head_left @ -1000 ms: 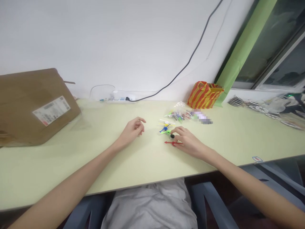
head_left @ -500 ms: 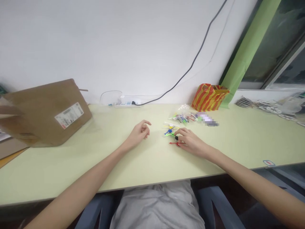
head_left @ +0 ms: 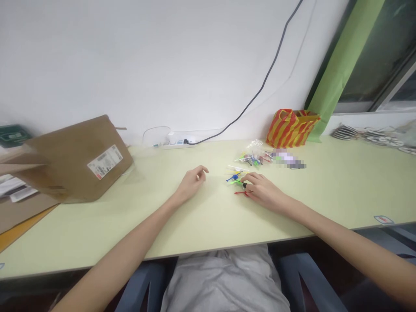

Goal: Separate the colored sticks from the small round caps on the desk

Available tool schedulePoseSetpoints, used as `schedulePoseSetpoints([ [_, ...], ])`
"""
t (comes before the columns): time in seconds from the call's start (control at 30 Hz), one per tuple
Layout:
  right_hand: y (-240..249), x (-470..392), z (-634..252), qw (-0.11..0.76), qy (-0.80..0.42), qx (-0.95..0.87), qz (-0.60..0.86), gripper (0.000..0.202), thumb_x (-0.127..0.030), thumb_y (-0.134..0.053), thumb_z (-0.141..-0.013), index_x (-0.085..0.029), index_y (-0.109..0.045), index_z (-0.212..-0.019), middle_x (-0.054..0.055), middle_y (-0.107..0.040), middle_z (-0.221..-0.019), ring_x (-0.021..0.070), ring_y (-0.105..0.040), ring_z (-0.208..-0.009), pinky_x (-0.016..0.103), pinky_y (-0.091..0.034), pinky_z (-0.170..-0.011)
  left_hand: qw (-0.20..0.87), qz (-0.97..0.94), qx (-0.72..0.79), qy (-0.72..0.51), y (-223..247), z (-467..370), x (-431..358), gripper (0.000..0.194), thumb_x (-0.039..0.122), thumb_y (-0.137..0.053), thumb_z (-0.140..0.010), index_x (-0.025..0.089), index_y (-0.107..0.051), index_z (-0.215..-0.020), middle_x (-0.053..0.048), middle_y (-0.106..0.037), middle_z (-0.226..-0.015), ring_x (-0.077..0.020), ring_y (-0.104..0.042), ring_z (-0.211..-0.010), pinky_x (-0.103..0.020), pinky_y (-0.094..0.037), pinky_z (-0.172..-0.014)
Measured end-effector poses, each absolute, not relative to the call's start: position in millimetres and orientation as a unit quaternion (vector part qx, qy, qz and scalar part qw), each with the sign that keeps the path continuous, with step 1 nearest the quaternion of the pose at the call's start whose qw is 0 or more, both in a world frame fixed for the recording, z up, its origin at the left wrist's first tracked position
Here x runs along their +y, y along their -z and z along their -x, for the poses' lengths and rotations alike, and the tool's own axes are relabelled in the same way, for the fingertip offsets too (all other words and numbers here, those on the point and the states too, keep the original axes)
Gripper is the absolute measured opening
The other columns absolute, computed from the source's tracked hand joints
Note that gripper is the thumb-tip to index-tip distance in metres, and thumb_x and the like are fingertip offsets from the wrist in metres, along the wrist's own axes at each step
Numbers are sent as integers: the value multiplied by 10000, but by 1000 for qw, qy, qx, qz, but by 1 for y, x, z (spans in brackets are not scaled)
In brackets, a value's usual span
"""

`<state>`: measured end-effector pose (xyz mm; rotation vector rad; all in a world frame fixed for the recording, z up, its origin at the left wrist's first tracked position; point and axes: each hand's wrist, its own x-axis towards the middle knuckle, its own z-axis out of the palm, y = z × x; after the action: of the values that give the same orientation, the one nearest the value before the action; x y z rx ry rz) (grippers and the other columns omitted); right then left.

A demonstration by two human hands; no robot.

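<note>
Our view has swung left over the last second, showing more beyond the cardboard box (head_left: 82, 162), including a dark green object (head_left: 13, 135) cut off by the picture's edge. Our right hand (head_left: 261, 189) stays at the small plastic pieces on the table (head_left: 208, 221), fingers bent at a black piece (head_left: 245, 185); they partly hide it and a red piece (head_left: 240, 193), so we cannot tell whether they grip. Just beyond lies a blue piece (head_left: 234, 177). Our left hand (head_left: 191, 181) is apart, half open, fingers loosely curled. Pixelation masks something beside the clear bag (head_left: 255, 149).
</note>
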<state>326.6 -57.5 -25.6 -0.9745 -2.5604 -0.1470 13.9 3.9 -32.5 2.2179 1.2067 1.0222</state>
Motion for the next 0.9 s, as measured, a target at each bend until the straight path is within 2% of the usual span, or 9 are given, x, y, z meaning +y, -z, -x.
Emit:
schedulePoseSetpoints([
  [0.1,25,-62,-321,186,83,-911,359,227,-92,-540,-927,-187,-671,-768,151,-660,-1199,309,-568,-1158,476,-510,-922,61,-775,501,-381,31,21,33,230,212,-474,-855,203,-656,-995,-95,-651,-1059,-242,-619,-1027,-386,-478,-960],
  [0.2,16,-65,-324,171,92,-913,358,256,-102,-536,-940,-179,-710,-770,154,-664,-1231,318,-577,-1173,475,-511,-925,-28,-702,627,-338,19,75,62,363,246,-497,-846,165,-643,-1169,-163,-572,-1288,-314,-534,-1250,-447,-401,-1098],
  [0.3,-3,-58,-334,163,43,-931,325,250,-156,-571,-947,-215,-760,-793,107,-677,-1259,294,-616,-1145,447,-519,-916,-37,-651,708,-272,8,127,76,571,369,-515,-865,75,-542,-1354,-272,-483,-1445,-455,-407,-1382,-616,-322,-1113],
  [0.37,-17,-46,-339,185,16,-930,318,241,-186,-580,-950,-239,-784,-833,91,-700,-1217,280,-647,-1091,431,-524,-899,-17,-634,755,-168,8,149,74,746,514,-507,-872,29,-455,-1437,-329,-397,-1519,-506,-308,-1445,-680,-266,-1112],
  [0.43,-29,-28,-337,229,9,-913,336,222,-205,-585,-950,-238,-793,-880,98,-711,-1177,282,-662,-1057,423,-527,-876,33,-632,768,-98,14,157,67,837,565,-467,-878,-44,-417,-1451,-392,-339,-1531,-536,-278,-1457,-709,-249,-1101],
  [0.5,-37,-8,-327,273,-6,-898,346,202,-204,-590,-945,-229,-789,-921,100,-718,-1135,270,-673,-1016,407,-527,-859,43,-661,744,-89,21,151,54,756,501,-412,-907,-21,-439,-1453,-340,-343,-1563,-476,-265,-1492,-660,-227,-1153],
  [0.63,-34,25,-290,345,-62,-874,335,196,-143,-579,-927,-196,-767,-944,88,-716,-1050,217,-675,-928,361,-515,-865,72,-758,642,-88,25,123,24,716,341,-390,-896,153,-306,-1582,-87,-382,-1621,-233,-388,-1479,-341,-316,-1201],
  [0.73,-22,31,-263,364,-84,-862,344,186,-124,-579,-920,-174,-757,-942,93,-706,-1028,204,-659,-915,341,-502,-852,146,-850,502,-63,10,103,9,890,339,-482,-860,220,-78,-1643,-73,-255,-1675,-250,-339,-1507,-381,-308,-1213],
  [0.9,-10,15,-241,333,-64,-875,345,195,-106,-567,-930,-172,-745,-973,106,-689,-1056,235,-612,-1037,377,-462,-927,148,-826,543,30,-9,83,31,1164,695,-651,-743,298,-28,-1642,-102,-65,-1700,-382,-175,-1549,-533,-235,-1223],
])
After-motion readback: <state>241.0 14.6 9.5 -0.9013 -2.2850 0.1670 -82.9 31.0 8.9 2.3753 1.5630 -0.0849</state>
